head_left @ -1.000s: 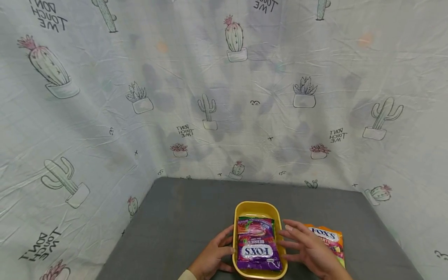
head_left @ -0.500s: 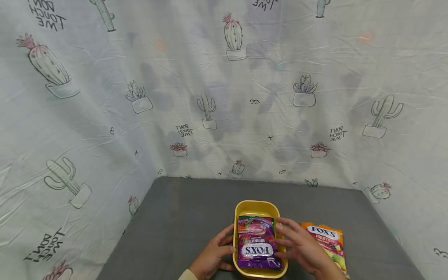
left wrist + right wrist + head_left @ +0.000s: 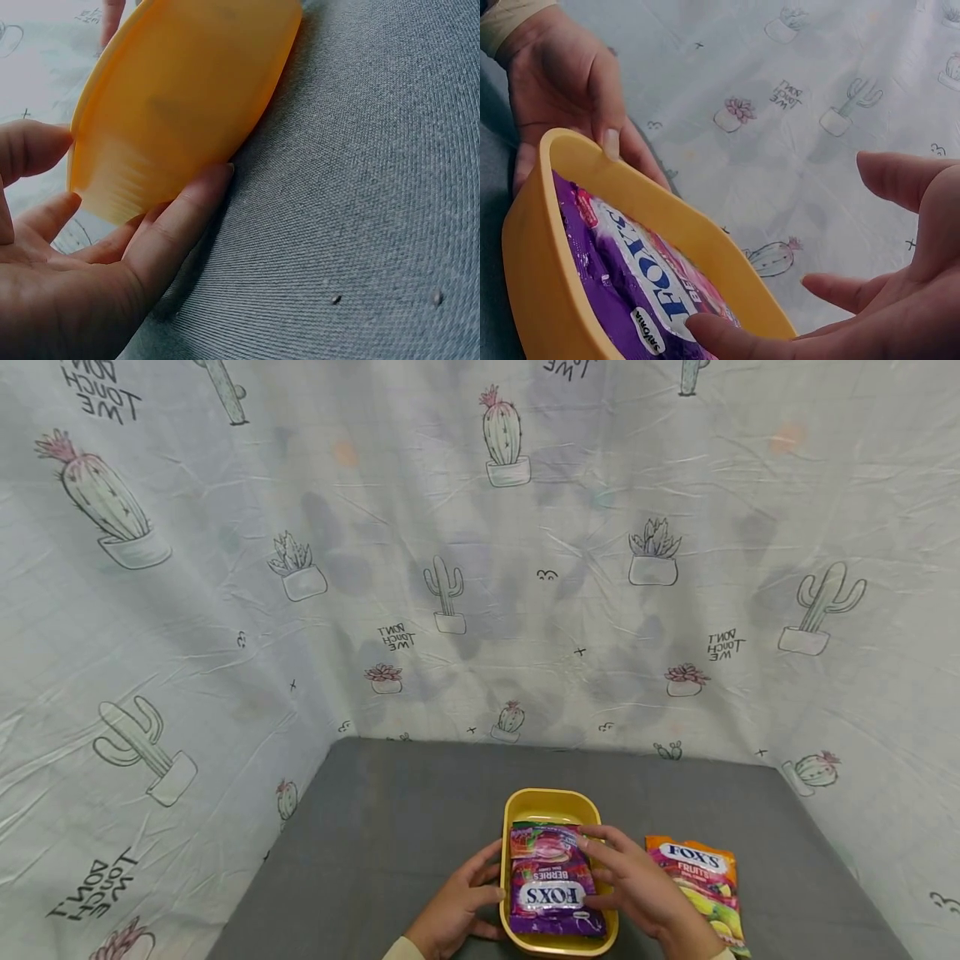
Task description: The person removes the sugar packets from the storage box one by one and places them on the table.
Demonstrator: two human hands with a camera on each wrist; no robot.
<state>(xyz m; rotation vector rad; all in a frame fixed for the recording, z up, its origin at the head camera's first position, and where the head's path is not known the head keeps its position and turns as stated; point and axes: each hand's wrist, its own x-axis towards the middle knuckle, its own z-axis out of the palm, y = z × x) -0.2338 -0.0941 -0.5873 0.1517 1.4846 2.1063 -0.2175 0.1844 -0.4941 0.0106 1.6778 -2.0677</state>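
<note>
A yellow plastic tray (image 3: 553,803) stands on the grey surface with a purple Fox's Berries candy bag (image 3: 551,878) lying inside it. My left hand (image 3: 459,897) rests its spread fingertips against the tray's left side. In the left wrist view those fingers (image 3: 180,225) touch the tray's outer wall, the thumb and others spaced apart. My right hand (image 3: 637,885) reaches over the right rim, fingers spread and fairly straight, tips at the bag's right edge. The right wrist view has one fingertip (image 3: 705,326) over the bag; contact cannot be told.
An orange Fox's Fruits candy bag (image 3: 697,885) lies on the grey surface (image 3: 390,827), right of the tray and partly behind my right hand and arm. A pale curtain (image 3: 585,610) printed with cacti hangs behind and along both sides.
My right hand has moved left, from beside the tray to over its right rim, with fingertips at the purple bag. More of the orange bag now shows. My left hand stays put.
</note>
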